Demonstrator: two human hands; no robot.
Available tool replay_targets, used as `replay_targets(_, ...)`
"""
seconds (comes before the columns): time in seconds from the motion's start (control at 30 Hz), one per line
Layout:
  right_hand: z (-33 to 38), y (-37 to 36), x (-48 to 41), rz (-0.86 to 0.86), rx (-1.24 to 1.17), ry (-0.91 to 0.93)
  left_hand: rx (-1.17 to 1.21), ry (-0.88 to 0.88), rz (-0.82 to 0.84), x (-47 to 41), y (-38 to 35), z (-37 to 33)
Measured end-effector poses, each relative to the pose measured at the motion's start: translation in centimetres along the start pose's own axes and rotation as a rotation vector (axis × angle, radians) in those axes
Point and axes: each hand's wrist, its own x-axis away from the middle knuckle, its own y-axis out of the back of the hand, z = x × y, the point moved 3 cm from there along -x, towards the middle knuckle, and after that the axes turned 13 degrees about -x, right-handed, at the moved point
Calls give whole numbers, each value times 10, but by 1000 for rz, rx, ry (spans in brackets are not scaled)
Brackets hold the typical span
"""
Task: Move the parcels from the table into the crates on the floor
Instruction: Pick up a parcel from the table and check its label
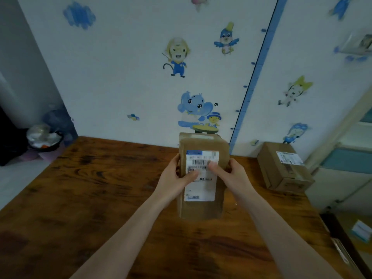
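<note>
Far left, past the table (pixel 96 188) edge: bags (pixel 43 135) heaped on the floor, not task items. Centre: gripping the held parcel (pixel 201 208) with the left hand (pixel 175 178), thumb flat on the white label, fingers curled round the left side. Tilted label-up toward the camera, probably just for purchase. Lower end on or just above the tabletop, cannot tell which. Clamping the opposite side with the right hand (pixel 231 174), thumb also on the label, likely squeezing from both sides to stop a tall box tipping. Further right: second parcel (pixel 281 168) lying flat near the wall, untouched, well apart from both hands. Far right: drawer unit (pixel 346 164). No crates clearly in view; presumably on the floor out of shot.
</note>
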Motion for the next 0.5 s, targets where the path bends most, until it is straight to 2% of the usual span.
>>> replay_targets(0.2,17,9,-2,-48,-27,40,-105,-65,-9,-8,6,-18)
replay_targets(0.27,20,9,-2,-54,-8,41,-6,-28,3,-10,13,-28)
replay_targets(0.37,27,6,-3,-37,1,25,283,67,-11,-12,22,-41)
replay_targets(0.5,37,-1,-5,-14,-276,-114,242,69,-1,-19,30,-47)
